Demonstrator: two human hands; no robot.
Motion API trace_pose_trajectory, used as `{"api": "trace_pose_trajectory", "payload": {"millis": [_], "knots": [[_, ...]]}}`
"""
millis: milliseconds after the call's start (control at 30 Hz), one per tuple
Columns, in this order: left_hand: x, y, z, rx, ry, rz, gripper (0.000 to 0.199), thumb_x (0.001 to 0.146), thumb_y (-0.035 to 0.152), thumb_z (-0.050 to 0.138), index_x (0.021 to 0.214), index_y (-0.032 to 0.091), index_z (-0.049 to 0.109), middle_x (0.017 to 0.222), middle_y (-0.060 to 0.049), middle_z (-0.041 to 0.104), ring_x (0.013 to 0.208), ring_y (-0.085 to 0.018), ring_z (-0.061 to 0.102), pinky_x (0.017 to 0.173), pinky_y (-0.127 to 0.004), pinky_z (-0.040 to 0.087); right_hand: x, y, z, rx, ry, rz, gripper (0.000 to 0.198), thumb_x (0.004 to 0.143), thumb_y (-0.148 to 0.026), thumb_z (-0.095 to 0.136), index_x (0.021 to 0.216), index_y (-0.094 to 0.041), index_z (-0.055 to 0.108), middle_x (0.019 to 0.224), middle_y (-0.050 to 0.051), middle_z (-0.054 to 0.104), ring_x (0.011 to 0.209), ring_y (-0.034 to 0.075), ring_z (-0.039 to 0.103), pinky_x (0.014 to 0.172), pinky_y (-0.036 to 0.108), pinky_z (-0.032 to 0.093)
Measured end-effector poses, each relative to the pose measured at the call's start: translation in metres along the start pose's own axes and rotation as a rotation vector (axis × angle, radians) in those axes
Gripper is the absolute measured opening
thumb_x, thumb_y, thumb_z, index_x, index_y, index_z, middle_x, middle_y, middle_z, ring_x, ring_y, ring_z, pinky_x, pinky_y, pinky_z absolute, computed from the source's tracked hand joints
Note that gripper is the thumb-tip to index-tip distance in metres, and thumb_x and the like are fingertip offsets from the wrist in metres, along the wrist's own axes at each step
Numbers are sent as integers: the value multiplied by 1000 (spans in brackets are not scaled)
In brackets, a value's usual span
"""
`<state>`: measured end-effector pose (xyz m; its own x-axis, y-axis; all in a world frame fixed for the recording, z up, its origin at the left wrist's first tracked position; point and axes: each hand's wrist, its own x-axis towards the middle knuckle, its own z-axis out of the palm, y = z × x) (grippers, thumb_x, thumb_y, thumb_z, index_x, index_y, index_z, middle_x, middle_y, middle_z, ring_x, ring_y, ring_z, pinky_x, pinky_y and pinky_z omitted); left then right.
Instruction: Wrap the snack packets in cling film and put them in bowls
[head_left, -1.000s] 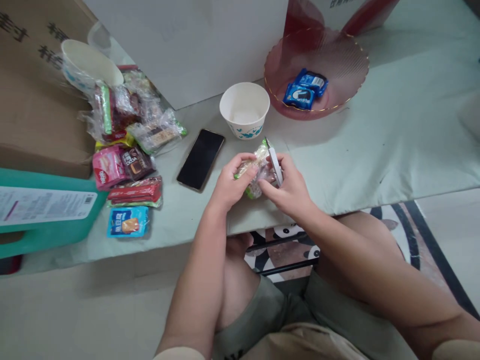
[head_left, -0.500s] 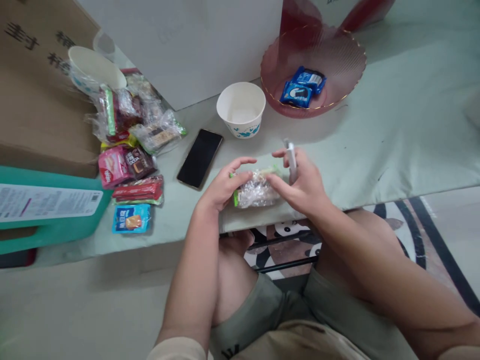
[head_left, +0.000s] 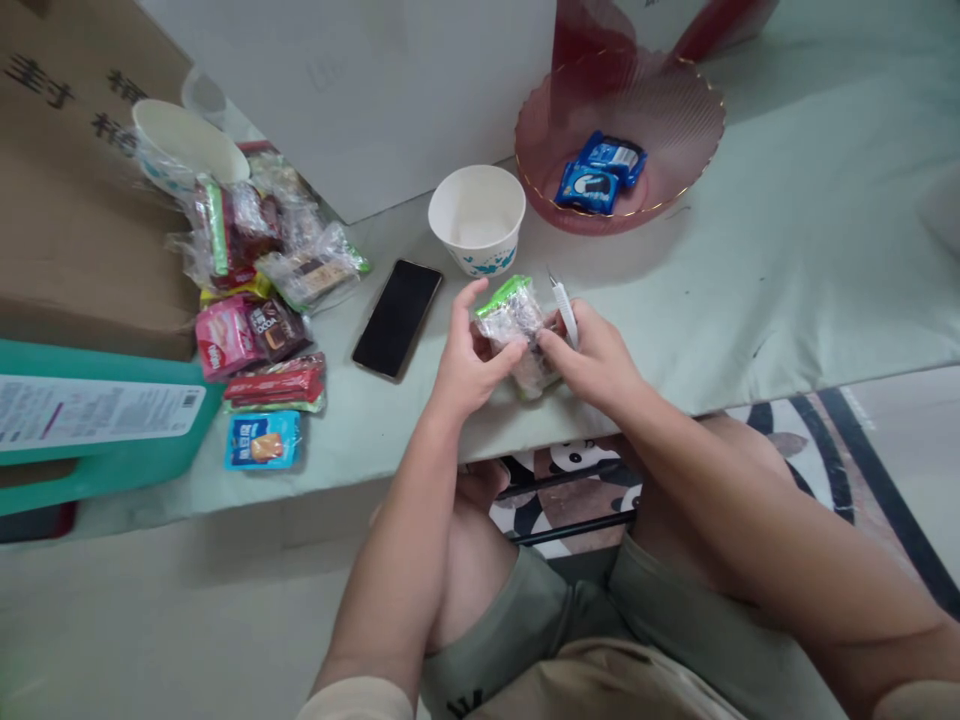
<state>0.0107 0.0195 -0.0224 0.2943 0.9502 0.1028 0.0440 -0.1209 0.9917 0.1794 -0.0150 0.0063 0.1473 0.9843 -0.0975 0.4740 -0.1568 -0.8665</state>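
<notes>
Between my two hands is a clear plastic-wrapped snack packet (head_left: pixel 517 325) with a bright green end, tilted up just above the front of the table. My left hand (head_left: pixel 471 362) grips its left side, with the thumb across the front and the index finger raised. My right hand (head_left: pixel 596 360) pinches the packet's right edge with the thumb. It also holds a slim white tool (head_left: pixel 565 316) with a thin pointed tip, which points up and away from me; I cannot tell whether it is a knife or a pen. What is inside the wrapper is unclear.
A white paper bowl (head_left: pixel 480 210) stands just beyond my hands, with a black phone (head_left: pixel 397 320) to its left. Blue packets (head_left: pixel 589 188) lie in a pink ribbed bowl (head_left: pixel 682 190). Wrapped snacks (head_left: pixel 247 230) pile up at left by a cardboard box (head_left: pixel 82 250) and a green carton (head_left: pixel 150 450).
The packet has been turned from lying sideways to standing tilted, its green end now facing away. My left hand has shifted right, and the white tool has tipped leftward.
</notes>
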Motion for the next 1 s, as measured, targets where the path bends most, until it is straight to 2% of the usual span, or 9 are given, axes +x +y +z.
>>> {"api": "trace_pose_trajectory", "payload": {"millis": [133, 267, 333, 400, 500, 633, 733, 867, 1000], "knots": [[0, -6, -1, 120, -31, 94, 63, 84, 56, 72, 135, 32, 45, 110, -5, 68, 85, -18, 72, 78, -33, 61, 3, 3, -2, 18, 9, -22, 24, 81, -46, 57, 88, -23, 55, 87, 5, 68, 82, 23, 61, 77, 39, 46], [2, -10, -14, 264, 153, 176, 59, 86, 58, 70, 132, 30, 46, 122, -7, 63, 92, -18, 70, 81, -32, 60, 4, 5, -6, 129, 135, -92, 17, 83, -35, 49, 89, -23, 60, 84, 4, 63, 83, 22, 60, 78, 38, 48], [3, -11, -21, 289, 197, 183, 56, 90, 58, 66, 134, 30, 46, 126, -8, 62, 96, -18, 70, 84, -33, 60, 1, 5, -7, 269, 74, -64, 22, 85, -30, 46, 96, -24, 63, 70, 1, 55, 70, 19, 56, 67, 34, 47], [4, -12, -24, 271, 195, 192, 51, 94, 57, 60, 135, 30, 48, 127, -8, 63, 100, -19, 70, 87, -34, 59, -2, 3, -4, 408, -76, -13, 25, 90, -35, 44, 103, -24, 63, 60, -3, 44, 55, 16, 47, 54, 30, 40], [5, -14, -23, 236, 199, 216, 50, 93, 56, 62, 135, 31, 49, 127, -8, 63, 103, -20, 70, 89, -34, 59, -6, -1, 3, 519, -227, -6, 29, 93, -46, 47, 106, -24, 61, 61, -5, 42, 47, 11, 41, 46, 27, 34], [4, -16, -16, 172, 187, 196, 68, 88, 56, 70, 143, 33, 37, 117, -7, 66, 91, -18, 72, 80, -32, 61, -5, -2, 10, 577, -235, -21, 34, 88, -51, 61, 109, -25, 51, 77, -5, 51, 45, 7, 48, 42, 25, 35], [2, -14, -13, 123, 157, 168, 69, 85, 58, 73, 139, 33, 38, 106, -4, 69, 81, -16, 72, 73, -29, 60, -4, 0, 11, 576, -216, -19, 37, 85, -52, 66, 100, -25, 46, 89, -3, 58, 47, 6, 53, 42, 24, 40], [1, -10, -14, 99, 175, 174, 63, 83, 59, 75, 130, 32, 43, 104, -2, 69, 81, -14, 72, 72, -26, 59, -2, 0, 9, 484, -199, 22, 34, 85, -51, 66, 91, -24, 46, 86, -2, 58, 49, 7, 54, 44, 23, 42], [3, -8, -25, 85, 308, 154, 70, 81, 62, 76, 133, 33, 41, 107, -4, 70, 86, -17, 72, 77, -31, 60, -2, -2, 4, 414, -276, 55, 30, 84, -48, 65, 90, -23, 49, 82, -3, 57, 48, 7, 53, 45, 25, 42]]}}
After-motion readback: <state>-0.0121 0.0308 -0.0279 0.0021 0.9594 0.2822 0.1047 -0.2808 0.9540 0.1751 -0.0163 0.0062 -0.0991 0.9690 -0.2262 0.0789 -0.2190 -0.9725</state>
